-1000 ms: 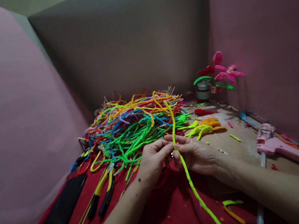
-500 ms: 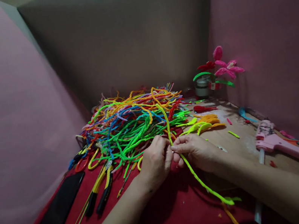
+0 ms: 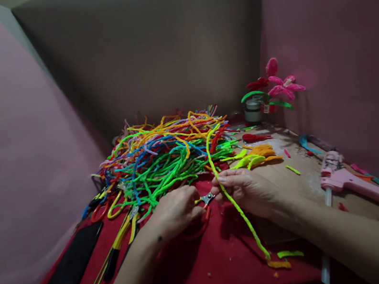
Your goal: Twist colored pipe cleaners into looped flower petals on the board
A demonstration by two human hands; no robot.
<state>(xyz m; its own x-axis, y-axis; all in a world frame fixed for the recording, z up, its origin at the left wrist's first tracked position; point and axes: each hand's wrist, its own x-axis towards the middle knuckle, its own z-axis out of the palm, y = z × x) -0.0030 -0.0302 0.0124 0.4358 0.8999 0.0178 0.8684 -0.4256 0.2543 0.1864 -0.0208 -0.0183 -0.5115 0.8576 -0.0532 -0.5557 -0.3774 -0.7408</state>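
Observation:
My right hand [image 3: 253, 189] pinches a fuzzy yellow-green pipe cleaner [image 3: 239, 209] between thumb and finger, partway along its length. Its upper end bends to the right, and the lower part slants down toward the cloth. My left hand [image 3: 178, 207] is apart from this stem, with fingers curled together; what they hold, if anything, is hidden. Right beside those fingers are small scissors [image 3: 208, 199] with a red handle, partly covered by the hand. An orange scrap [image 3: 280, 265] and a short yellow-green piece [image 3: 290, 254] lie near the stem's lower end.
A heaped pile of coloured pipe cleaners [image 3: 164, 165] stands behind my hands. Pliers [image 3: 121, 236] and a black flat object [image 3: 63, 279] lie left. On the right are a pink glue gun [image 3: 367, 187], yellow-green and orange petal pieces [image 3: 257, 156], and pink fuzzy flowers [image 3: 287, 86].
My left hand has let go of the yellow-green pipe cleaner and moved left, uncovering the scissors. My right hand still holds the stem, whose top now bends rightward.

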